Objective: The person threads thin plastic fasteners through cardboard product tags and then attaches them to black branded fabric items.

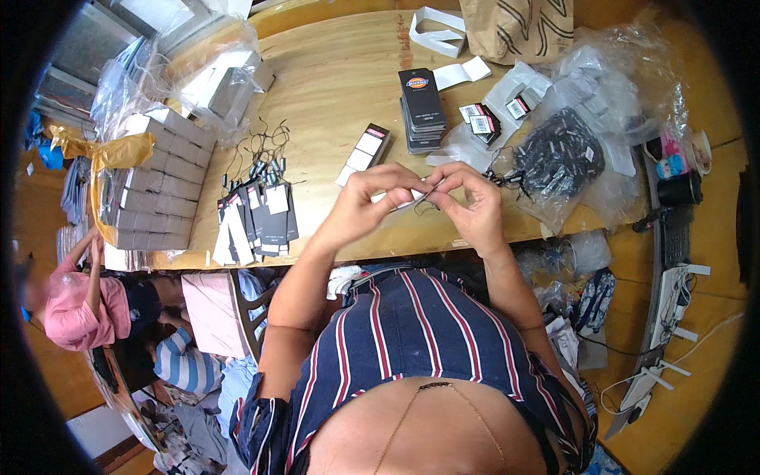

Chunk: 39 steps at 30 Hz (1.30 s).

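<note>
Both my hands are raised at the table's near edge, fingertips almost meeting. My left hand (366, 199) is closed, thumb against fingers, on a hang tag (412, 204) seen nearly edge-on. Close against it, my right hand (473, 207) pinches a thin black tag string (431, 208); the fingers hide where string and tag meet. Just beyond my left hand lies a stack of labelled tags (366, 149), and behind that a taller stack of black hang tags (422, 119). To the left, several tags with black strings attached (273, 215) lie fanned out. A bundle of black strings (558, 150) sits right of my hands.
Stacked white boxes (162, 182) stand at the table's left end. Clear plastic bags (609, 87), small labelled tags (483, 125) and a paper bag (518, 28) occupy the right and far side. A person in pink (83, 309) is at the left. A power strip (665, 317) with cables lies right.
</note>
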Each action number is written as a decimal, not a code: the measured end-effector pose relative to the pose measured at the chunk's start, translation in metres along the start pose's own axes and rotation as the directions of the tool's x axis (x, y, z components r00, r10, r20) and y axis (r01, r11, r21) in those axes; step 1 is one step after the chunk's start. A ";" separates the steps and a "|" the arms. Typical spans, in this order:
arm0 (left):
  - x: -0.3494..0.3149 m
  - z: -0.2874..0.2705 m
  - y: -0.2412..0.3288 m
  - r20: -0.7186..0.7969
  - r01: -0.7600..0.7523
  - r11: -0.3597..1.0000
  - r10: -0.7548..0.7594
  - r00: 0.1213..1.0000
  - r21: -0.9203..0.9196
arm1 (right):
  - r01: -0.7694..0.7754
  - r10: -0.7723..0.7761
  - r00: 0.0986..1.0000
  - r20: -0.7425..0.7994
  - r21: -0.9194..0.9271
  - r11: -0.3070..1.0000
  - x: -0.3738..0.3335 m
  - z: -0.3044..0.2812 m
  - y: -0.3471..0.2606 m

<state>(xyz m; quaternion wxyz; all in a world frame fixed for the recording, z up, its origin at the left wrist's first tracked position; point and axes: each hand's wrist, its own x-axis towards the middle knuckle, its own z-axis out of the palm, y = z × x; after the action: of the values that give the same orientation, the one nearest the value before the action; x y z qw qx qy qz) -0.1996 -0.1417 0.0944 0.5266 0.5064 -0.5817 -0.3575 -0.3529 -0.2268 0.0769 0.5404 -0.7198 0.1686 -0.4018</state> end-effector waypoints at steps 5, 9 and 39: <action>0.032 -0.047 -0.090 -0.473 0.330 0.728 -0.009 0.881 0.601 | -0.039 0.036 0.998 0.056 0.059 0.997 -0.012 0.002 0.014; 0.043 -0.060 -0.124 -0.484 0.517 0.664 -0.257 0.836 0.540 | -0.027 0.025 0.996 0.084 0.018 0.999 -0.015 -0.003 0.012; -0.031 0.001 0.024 -0.376 0.097 0.989 -0.132 0.917 -0.112 | 0.234 -0.227 0.972 0.059 -0.148 0.961 0.017 0.024 -0.026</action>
<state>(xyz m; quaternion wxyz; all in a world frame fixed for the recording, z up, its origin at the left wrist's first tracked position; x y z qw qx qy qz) -0.2075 -0.1065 0.1088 0.6306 0.5752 -0.4202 -0.3081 -0.3287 -0.2136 0.1057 0.4360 -0.7824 0.1029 -0.4327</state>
